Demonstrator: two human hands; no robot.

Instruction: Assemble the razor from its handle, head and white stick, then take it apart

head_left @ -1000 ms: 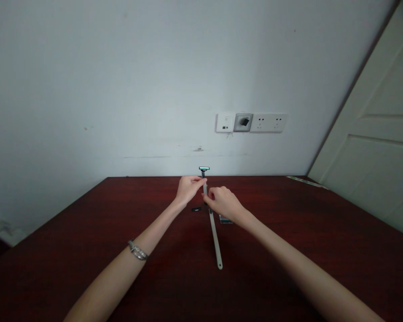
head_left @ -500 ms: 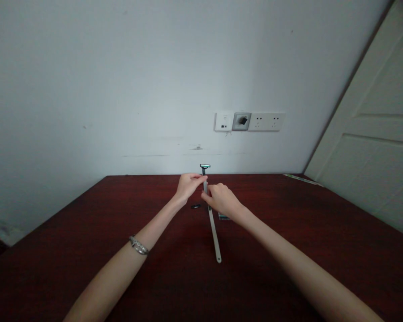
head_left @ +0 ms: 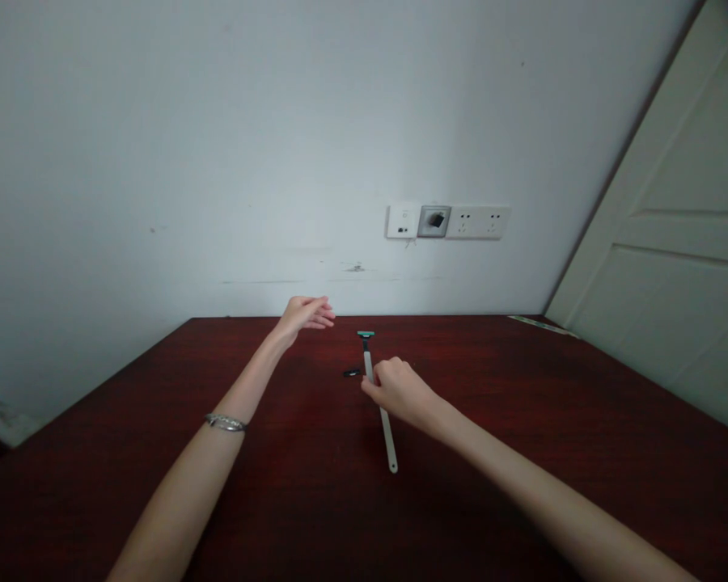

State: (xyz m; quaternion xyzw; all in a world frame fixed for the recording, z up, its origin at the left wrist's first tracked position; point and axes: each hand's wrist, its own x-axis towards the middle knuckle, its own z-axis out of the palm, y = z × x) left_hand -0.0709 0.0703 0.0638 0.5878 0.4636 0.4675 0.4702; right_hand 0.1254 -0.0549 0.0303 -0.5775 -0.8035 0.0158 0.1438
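Note:
My right hand (head_left: 402, 388) is closed around the middle of a long, pale-handled razor (head_left: 388, 444). The razor's black neck and green-edged head point toward the wall, and its handle end with a small hole points back toward me. My left hand (head_left: 308, 314) is off the razor, raised to its left near the table's back edge, with nothing in it and its fingers stretched out. A small black piece (head_left: 352, 373) lies just left of the razor; its kind is too small to make out.
The dark red wooden table (head_left: 267, 485) reaches back to a white wall with sockets (head_left: 476, 222) and a plugged-in black piece. A thin pale strip (head_left: 543, 326) lies at the back right edge, near a white panelled door (head_left: 673, 234).
My left hand has let go of the razor's upper part and moved left. My right hand and the razor head have come down. A small flat case beside my right hand is now hidden.

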